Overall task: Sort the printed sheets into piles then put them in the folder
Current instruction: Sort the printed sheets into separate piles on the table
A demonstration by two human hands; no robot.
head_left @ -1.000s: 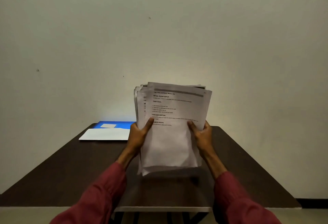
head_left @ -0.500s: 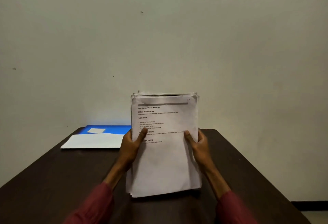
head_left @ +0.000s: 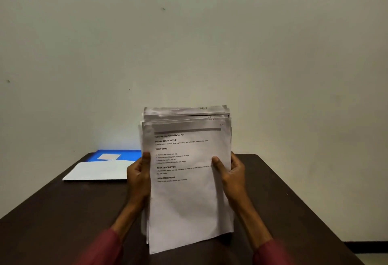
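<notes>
A dark, smooth table (head_left: 63, 212) is backed by a plain pale wall (head_left: 273, 54). At its far left a blue folder (head_left: 130, 154) is laid flat, its near edge covered by a white sheet (head_left: 98, 170). A small pale slip (head_left: 109, 156) is seen on the folder. The stack of printed sheets (head_left: 189, 201) is held upright at the centre — top edges ragged — and is gripped by the left hand (head_left: 137, 177) and right hand (head_left: 233, 175), fingers curled behind, thumbs pressed on the front page.

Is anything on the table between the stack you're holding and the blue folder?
Nothing visible. The left hand and right hand hold the stack upright; only dark table lies between it and the folder at far left.
</notes>
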